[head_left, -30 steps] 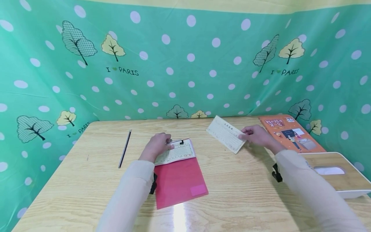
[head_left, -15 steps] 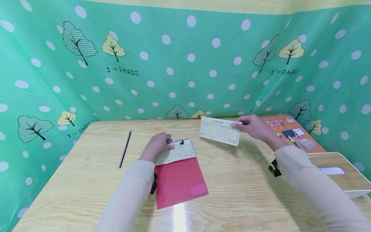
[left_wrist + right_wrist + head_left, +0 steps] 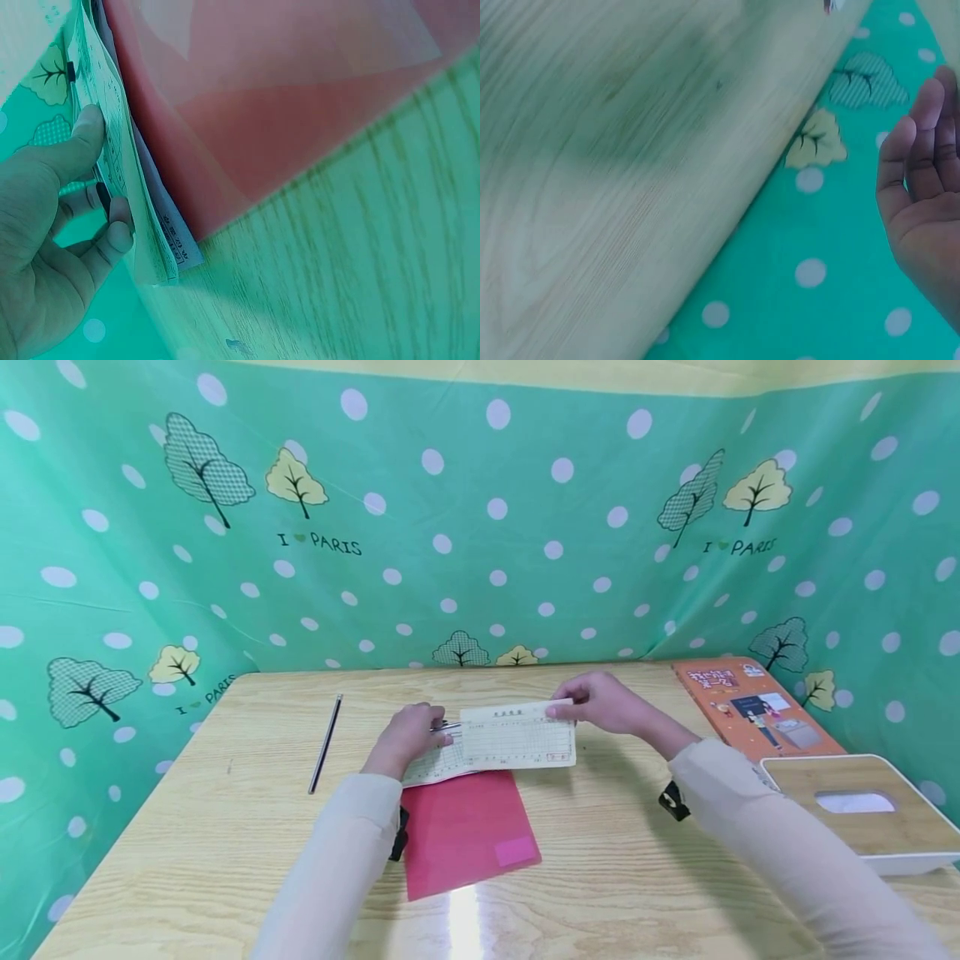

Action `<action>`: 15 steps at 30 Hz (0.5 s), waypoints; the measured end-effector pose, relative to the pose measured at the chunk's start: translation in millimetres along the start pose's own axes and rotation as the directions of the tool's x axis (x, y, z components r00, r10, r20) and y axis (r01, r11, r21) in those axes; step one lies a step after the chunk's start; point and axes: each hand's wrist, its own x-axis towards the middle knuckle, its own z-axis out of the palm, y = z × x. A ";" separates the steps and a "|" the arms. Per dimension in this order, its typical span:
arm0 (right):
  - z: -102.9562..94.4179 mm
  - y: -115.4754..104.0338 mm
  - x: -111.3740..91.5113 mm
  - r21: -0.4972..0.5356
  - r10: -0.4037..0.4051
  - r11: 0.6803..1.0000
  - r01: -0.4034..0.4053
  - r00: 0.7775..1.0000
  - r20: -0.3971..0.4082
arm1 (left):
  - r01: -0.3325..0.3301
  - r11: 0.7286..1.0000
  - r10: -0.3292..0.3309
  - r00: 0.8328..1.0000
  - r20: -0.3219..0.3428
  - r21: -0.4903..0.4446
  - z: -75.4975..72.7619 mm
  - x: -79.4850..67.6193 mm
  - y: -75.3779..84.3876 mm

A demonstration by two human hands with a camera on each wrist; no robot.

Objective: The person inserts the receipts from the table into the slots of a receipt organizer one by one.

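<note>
A red clipboard [image 3: 457,831] lies on the table with its metal clip [image 3: 450,726] at the far end and printed form sheets [image 3: 435,767] beneath it. My left hand [image 3: 405,739] grips the clip end, thumb over the sheets; the left wrist view shows the thumb and fingers [image 3: 120,236] at the sheets' edge. My right hand [image 3: 606,703] pinches the top right corner of a loose printed receipt slip [image 3: 517,739]. The slip overlaps the clipboard's sheets and hides part of the clip. In the right wrist view, the right hand [image 3: 930,187] sits at the edge, its grip mostly cut off.
A dark pencil [image 3: 326,745] lies left of the clipboard. To the right are an orange book [image 3: 757,710] and a tissue box [image 3: 787,793] with a wooden lid. A green dotted curtain [image 3: 480,527] hangs behind the wooden table [image 3: 187,827].
My right hand has carried the receipt slip leftward from the table's right part, turning it level, until it overlaps the clipboard's sheets. The left hand and clipboard stay in place.
</note>
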 end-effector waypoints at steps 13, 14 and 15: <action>42.3 -8.6 33.0 -0.030 -0.032 0.999 0.038 0.985 0.172 | -0.002 1.000 0.002 1.000 -0.004 0.009 -3.4 -3.8 3.7; 46.2 -9.5 35.5 -0.035 -0.035 0.999 0.042 0.984 0.175 | 0.001 1.000 -0.001 1.000 -0.003 0.005 -3.4 -3.8 3.8; 50.0 -10.4 37.9 -0.037 -0.033 0.999 0.040 0.984 0.174 | 0.002 1.000 -0.002 1.000 -0.005 0.004 -3.1 -3.5 3.9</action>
